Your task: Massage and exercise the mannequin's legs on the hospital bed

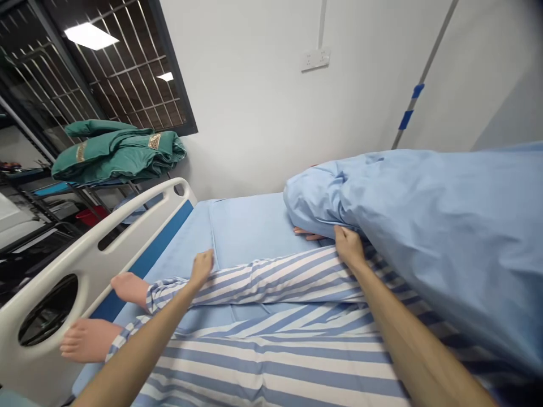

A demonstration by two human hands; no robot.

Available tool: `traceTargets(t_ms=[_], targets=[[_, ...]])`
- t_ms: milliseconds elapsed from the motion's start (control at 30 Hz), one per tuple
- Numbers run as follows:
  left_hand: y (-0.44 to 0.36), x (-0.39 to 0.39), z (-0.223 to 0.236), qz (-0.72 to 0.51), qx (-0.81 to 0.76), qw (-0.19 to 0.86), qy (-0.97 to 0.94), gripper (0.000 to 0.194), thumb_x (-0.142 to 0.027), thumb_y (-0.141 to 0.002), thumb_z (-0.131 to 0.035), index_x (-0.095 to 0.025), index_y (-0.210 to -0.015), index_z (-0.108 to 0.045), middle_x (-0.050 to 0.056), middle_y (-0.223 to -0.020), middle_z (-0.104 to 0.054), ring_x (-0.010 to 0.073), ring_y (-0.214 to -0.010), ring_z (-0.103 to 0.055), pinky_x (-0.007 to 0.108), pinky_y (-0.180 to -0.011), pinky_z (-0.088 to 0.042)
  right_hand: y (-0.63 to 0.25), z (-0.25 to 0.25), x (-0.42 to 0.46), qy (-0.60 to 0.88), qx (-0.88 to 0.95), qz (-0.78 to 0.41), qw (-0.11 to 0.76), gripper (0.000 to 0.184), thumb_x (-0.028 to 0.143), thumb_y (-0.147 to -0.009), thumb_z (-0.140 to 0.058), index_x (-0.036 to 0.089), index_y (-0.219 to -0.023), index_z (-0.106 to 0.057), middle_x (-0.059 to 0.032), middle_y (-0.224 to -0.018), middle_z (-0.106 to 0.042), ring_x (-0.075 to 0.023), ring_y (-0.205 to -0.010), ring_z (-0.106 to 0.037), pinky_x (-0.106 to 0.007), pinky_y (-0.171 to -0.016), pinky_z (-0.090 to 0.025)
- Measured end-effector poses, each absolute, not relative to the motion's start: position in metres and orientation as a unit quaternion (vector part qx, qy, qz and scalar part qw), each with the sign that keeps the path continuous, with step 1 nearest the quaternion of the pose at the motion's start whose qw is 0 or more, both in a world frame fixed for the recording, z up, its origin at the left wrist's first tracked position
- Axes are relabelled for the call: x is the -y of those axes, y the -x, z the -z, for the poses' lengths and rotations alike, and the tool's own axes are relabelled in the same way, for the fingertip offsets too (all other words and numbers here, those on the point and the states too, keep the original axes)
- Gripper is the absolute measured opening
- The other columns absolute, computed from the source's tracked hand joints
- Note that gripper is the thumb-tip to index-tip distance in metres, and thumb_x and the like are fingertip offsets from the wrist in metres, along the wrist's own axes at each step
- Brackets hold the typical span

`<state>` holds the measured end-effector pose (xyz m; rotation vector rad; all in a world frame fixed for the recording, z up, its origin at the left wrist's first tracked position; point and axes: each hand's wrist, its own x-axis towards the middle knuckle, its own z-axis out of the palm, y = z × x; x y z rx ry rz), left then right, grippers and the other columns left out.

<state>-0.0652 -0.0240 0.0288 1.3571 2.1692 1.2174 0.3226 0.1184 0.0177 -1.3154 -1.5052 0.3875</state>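
Running lengthwise along bed, blue duvet

- Bed: a hospital bed with a white plastic end panel carrying a blue inset strip and oval cut-outs, stood along a white wall.
- Bed surface: covered by a light blue sheet, with a visible seam running across it.
- On the bed: a figure in blue-and-white striped pyjamas, lying with bare feet just beside the end panel.
- Also on the bed: a light blue duvet, bunched toward the wall side, its rounded end over the sheet.
- Beyond the bed: a dark metal rack bore a folded green quilted blanket.
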Motion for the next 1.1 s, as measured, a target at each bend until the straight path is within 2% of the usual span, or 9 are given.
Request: traceTargets(t_ms=[167,333,400,467,567,667,767,900,1100], targets=[[0.165,0.076,-0.013,-0.352,-0.819,0.026,-0.453,0.045,-0.041,-0.083,-0.027,-0.018,-0.046,-0.040,-0.001,-0.044,-0.042,0.0118,-0.050,-0.042,0.023,-0.053,-0.027,-0.319,-0.017,-0.120,0.585,0.652,-0.122,0.466,0.038,0.044,-0.080,-0.032,0.019,-0.052,-0.038,0.0007,-0.046,-0.040,-0.0114,-0.048,-0.035,-0.024,-0.048,-0.027],[0.168,0.089,0.009,-0.223,-0.853,-0.007,-0.472,0.038,-0.035,-0.087,-0.027,-0.019,-0.066,-0.055,0.005,-0.069,-0.062,0.0146,-0.066,-0.052,0.025,-0.061,-0.031,-0.314,-0.022,-0.122,0.634,0.702,-0.065,0.317,0.038,0.041,-0.081,-0.031,0.018,-0.053,-0.044,-0.0043,-0.051,-0.049,-0.0149,-0.049,-0.042,-0.027,-0.050,-0.027],[0.164,0.089,0.010,-0.185,-0.865,-0.004,-0.466,0.037,-0.033,-0.087,-0.027,-0.020,-0.076,-0.059,0.007,-0.081,-0.065,0.0168,-0.074,-0.056,0.026,-0.064,-0.033,-0.307,-0.024,-0.120,0.654,0.716,-0.037,0.242,0.034,0.038,-0.079,-0.035,0.018,-0.056,-0.050,-0.0072,-0.056,-0.054,-0.0164,-0.049,-0.044,-0.028,-0.050,-0.027],[0.164,0.089,0.009,-0.164,-0.864,0.003,-0.477,0.037,-0.031,-0.088,-0.026,-0.020,-0.083,-0.061,0.008,-0.088,-0.065,0.0187,-0.079,-0.057,0.028,-0.067,-0.035,-0.293,-0.024,-0.113,0.670,0.712,-0.013,0.210,0.029,0.035,-0.078,-0.038,0.019,-0.059,-0.054,-0.0097,-0.059,-0.057,-0.0173,-0.049,-0.045,-0.029,-0.050,-0.026],[0.167,0.089,0.008,-0.155,-0.849,0.006,-0.505,0.035,-0.029,-0.088,-0.027,-0.020,-0.088,-0.061,0.010,-0.091,-0.065,0.0208,-0.082,-0.059,0.030,-0.068,-0.037,-0.246,-0.023,-0.093,0.666,0.704,-0.012,0.247,0.029,0.032,-0.078,-0.039,0.019,-0.057,-0.054,-0.0108,-0.059,-0.058,-0.0167,-0.047,-0.044,-0.029,-0.050,-0.026],[0.169,0.090,0.009,-0.173,-0.851,0.019,-0.495,0.036,-0.030,-0.088,-0.028,-0.020,-0.087,-0.062,0.010,-0.089,-0.065,0.0215,-0.081,-0.059,0.031,-0.069,-0.038,-0.164,-0.022,-0.064,0.600,0.728,-0.063,0.327,0.034,0.037,-0.077,-0.037,0.019,-0.051,-0.048,-0.0042,-0.049,-0.051,-0.0143,-0.047,-0.040,-0.027,-0.049,-0.026],[0.172,0.091,0.009,-0.224,-0.852,0.041,-0.472,0.042,-0.034,-0.088,-0.025,-0.019,-0.081,-0.063,0.011,-0.083,-0.066,0.0217,-0.078,-0.060,0.032,-0.069,-0.039,-0.060,-0.021,-0.028,0.495,0.750,-0.183,0.398,0.042,0.048,-0.077,-0.034,0.019,-0.047,-0.040,0.0019,-0.044,-0.040,-0.0118,-0.047,-0.036,-0.024,-0.047,-0.026],[0.179,0.096,0.008,-0.333,-0.821,0.066,-0.459,0.047,-0.035,-0.090,-0.021,-0.017,-0.077,-0.062,0.010,-0.081,-0.066,0.0191,-0.078,-0.059,0.028,-0.070,-0.038,0.065,-0.015,0.021,0.393,0.736,-0.360,0.417,0.043,0.049,-0.079,-0.036,0.019,-0.049,-0.037,0.0042,-0.045,-0.036,-0.0097,-0.048,-0.034,-0.022,-0.047,-0.027],[0.183,0.102,0.012,-0.370,-0.811,0.087,-0.445,0.037,-0.033,-0.088,-0.029,-0.016,-0.085,-0.062,0.009,-0.079,-0.065,0.0167,-0.079,-0.058,0.025,-0.071,-0.038,0.132,0.014,0.062,0.345,0.632,-0.509,0.471,0.037,0.046,-0.081,-0.037,0.018,-0.056,-0.039,0.0033,-0.053,-0.040,-0.0099,-0.053,-0.036,-0.021,-0.050,-0.033]])
